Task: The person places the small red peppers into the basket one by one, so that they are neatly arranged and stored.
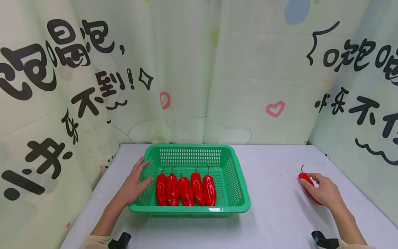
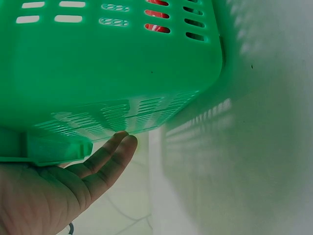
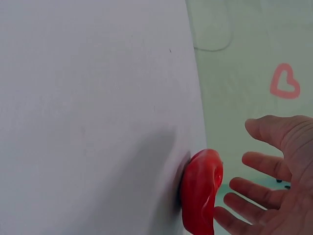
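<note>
A green plastic basket [image 1: 239,180] stands on the table, with several glossy red peppers [image 1: 186,192] lying side by side in it. My left hand [image 1: 135,181] holds the basket's left rim, thumb over the edge. Seen from the left wrist, two extended fingers [image 2: 110,164] lie along the outer wall, while the thumb is hidden. Over to the right, one more red pepper [image 1: 314,193] with a curved stem lies on the table. My right hand [image 1: 326,192] is above it; the right wrist view shows spread fingers [image 3: 259,196] close beside the pepper [image 3: 200,193], not wrapped round it.
A white cloth covers the table [image 1: 273,214], with a stretch of it between the basket and the single pepper. Pale green printed curtains [image 1: 236,69] hang behind the table and along both sides.
</note>
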Available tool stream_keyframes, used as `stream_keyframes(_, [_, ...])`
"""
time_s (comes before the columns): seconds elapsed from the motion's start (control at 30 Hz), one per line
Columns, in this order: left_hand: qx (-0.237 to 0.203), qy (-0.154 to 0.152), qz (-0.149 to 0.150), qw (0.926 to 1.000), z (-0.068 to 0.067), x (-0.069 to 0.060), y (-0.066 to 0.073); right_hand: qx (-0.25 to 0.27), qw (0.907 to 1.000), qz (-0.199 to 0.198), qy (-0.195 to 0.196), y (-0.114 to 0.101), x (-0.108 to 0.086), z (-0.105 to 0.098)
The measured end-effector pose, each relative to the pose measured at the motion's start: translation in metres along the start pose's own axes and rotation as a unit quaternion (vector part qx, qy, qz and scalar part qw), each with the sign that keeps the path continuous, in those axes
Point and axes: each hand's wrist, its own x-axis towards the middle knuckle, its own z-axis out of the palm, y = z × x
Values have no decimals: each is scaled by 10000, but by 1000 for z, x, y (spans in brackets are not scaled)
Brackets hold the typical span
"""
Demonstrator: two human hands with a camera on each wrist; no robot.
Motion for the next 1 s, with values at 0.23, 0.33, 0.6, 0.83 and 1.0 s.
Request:
stream_keyframes(0.23, [-6, 50, 30, 10000, 0, 0, -1, -13, 10000, -42, -54, 6, 5, 2])
stream_keyframes(0.33, [-19, 64, 34, 10000, 0, 0, -2, -9, 10000, -48, -72, 9, 7, 2])
stream_keyframes(0.6, [-18, 64, 39, 10000, 0, 0, -2, 18, 9998, -24, -200, 16, 10, 5])
stream_keyframes(0.83, [-49, 51, 22, 10000, 0, 0, -1, 10, 9996, -63, -265, 17, 12, 5])
stream_keyframes(1.0, [-55, 50, 35, 10000, 0, 0, -1, -48, 9989, 53, -460, 20, 14, 7])
